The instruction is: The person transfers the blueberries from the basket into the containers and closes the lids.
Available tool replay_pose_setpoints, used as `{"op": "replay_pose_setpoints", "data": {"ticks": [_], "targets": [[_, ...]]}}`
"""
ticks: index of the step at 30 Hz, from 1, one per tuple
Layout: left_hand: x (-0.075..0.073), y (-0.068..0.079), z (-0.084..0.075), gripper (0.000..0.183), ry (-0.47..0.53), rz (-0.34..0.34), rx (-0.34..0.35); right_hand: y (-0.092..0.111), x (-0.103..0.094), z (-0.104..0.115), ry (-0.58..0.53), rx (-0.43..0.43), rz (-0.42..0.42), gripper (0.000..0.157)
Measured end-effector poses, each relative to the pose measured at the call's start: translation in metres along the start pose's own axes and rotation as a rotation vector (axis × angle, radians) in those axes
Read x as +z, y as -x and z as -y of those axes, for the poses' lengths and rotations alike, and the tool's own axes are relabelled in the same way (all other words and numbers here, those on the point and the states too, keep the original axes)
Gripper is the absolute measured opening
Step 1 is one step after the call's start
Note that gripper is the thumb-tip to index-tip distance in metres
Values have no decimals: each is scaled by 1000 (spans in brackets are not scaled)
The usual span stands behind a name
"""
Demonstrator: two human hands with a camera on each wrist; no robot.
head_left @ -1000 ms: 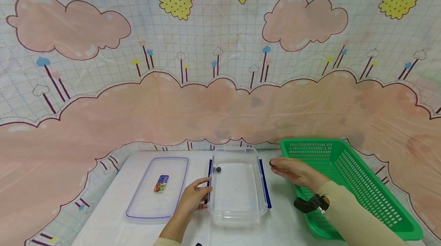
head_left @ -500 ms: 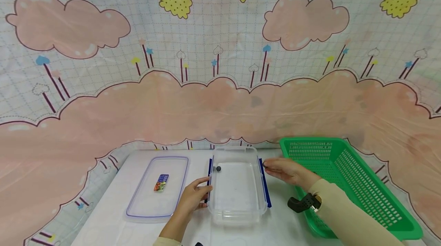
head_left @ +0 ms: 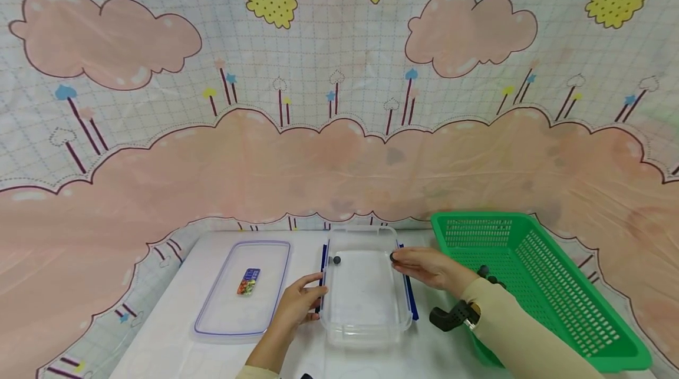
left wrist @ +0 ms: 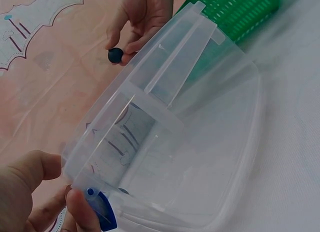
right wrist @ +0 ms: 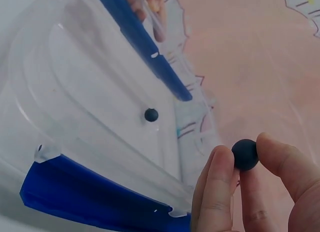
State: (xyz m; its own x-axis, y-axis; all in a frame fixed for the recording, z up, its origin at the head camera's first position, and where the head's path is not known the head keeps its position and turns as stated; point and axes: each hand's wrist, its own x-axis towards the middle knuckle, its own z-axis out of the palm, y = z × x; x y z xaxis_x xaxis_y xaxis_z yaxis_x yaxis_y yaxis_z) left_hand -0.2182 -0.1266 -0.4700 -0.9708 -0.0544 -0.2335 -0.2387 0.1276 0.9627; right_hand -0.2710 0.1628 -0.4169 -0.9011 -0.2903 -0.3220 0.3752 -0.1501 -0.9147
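A clear plastic storage box (head_left: 366,332) with blue side clips stands without its lid in the middle of the white table. My left hand (head_left: 297,302) grips its left rim near the clip (left wrist: 102,212), thumb above and fingers on the side. Between thumb and fingers, my right hand (head_left: 432,267) pinches a small dark ball (right wrist: 245,154), held over the box's far right edge. Another dark ball (right wrist: 151,115) lies inside the box, near the far left corner in the head view.
A green perforated basket (head_left: 488,215) sits on the right, partly beneath my right forearm, with several dark balls (head_left: 484,271) in it. To the left lies the clear lid (head_left: 223,314) with its blue-violet edge and a colourful label (head_left: 248,282). A patterned curtain (head_left: 339,172) hangs behind.
My right hand has moved left with the dark ball, from beside the basket to the box's right rim. Dark balls in the basket have come into sight. My left hand stays put.
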Motion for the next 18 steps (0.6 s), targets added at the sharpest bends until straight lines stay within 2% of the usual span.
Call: {"op": "replay_pose_setpoints", "data": {"ticks": [10,15,18], "targets": [[0,0,-1,47,-4,-8,4,-10,11,2,36,8,-10,41],[1,0,-1,46,-5,-7,0,-14,19,3,48,29,-61,39],[2,1,-1,46,-8,-5,1,-16,23,4,61,31,-56,37]]}}
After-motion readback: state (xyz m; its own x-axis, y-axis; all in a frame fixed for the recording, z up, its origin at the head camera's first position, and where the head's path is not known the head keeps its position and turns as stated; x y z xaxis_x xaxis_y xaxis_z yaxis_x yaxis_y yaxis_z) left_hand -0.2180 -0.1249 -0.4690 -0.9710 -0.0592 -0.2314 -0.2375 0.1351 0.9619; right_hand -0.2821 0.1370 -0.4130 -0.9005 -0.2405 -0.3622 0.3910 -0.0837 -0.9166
